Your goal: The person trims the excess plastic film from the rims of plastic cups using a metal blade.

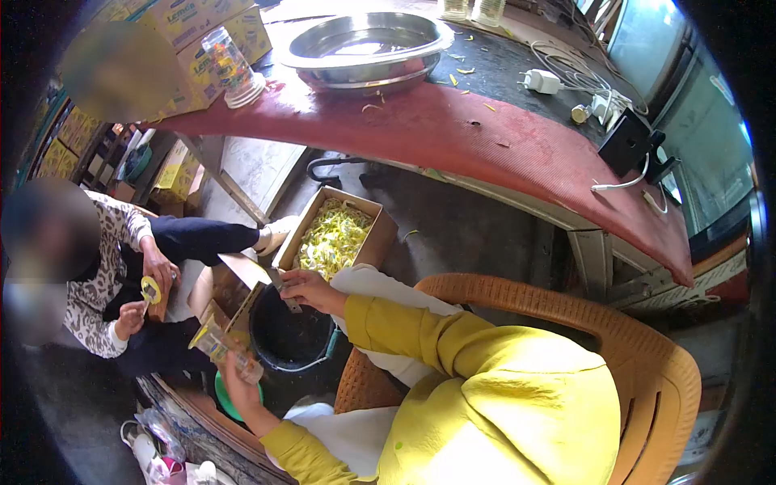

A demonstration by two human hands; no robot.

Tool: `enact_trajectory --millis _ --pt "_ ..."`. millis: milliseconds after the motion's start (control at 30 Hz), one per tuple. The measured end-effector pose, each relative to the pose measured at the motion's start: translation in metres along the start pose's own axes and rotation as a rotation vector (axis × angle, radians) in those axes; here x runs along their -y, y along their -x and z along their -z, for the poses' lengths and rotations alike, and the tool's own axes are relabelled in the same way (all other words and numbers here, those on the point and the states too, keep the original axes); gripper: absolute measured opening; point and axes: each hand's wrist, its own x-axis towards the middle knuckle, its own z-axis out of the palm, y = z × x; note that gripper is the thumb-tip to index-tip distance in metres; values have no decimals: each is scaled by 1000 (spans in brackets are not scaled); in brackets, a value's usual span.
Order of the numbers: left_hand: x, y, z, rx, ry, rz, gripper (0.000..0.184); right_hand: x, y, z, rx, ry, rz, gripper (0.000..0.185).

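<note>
While dark floor [440,202] spreads under the red-edged table [493,133], a bucket [283,343] stands nearby.

Apparently workshop: stacked printed cartons [198,28], steel basin [368,76] on worn table [461,125], box [376,236] of yellow strips [331,234]

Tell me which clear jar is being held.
The jar in the yellow-sleeved left hand; the other jars, including the one beside the cartons, are on the table.
</note>
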Motion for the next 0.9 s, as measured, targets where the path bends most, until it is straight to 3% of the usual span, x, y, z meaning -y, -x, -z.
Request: enact_trajectory --millis 33,133,200,300,333,433,467,500,567,700,900 --pt "5 5 -7 -66 -131 -33 49 -1 1 0 3 4 13 41" --pt "18 12 -18 67 -161 -182 63 -6 -2 3 -27 151 59 38" --pt "24 12 -20 36 -220 -182 66 -8 -5 5 -8 271 98 37" --pt "49 -1 -13 20 -40 -227 56 -7 -5 7 7 443 185 40" --pt "50 -5 -13 14 75 -164 49 -4 -4 2 2 352 143 39" --pt "50 -11 -19 -90 -286 -229 43 10 -15 -20 21 157 46 35" --pt "51 -18 -21 -32 -331 -321 48 23 -10 -50 4 160 86 31" --pt "54 -24 -15 -22 -590 -513 53 28 -22 -59 91 158 53 34" --pt "57 -33 -17 -24 -497 -571 58 37 -28 -95 142 220 154 37" --pt "46 -42 -13 -106 -505 -611 58 41 -45 -132 437 476 382 36" --pt "40 -56 5 -105 -447 -631 63 33 -25 -132 539 1176 686 30"
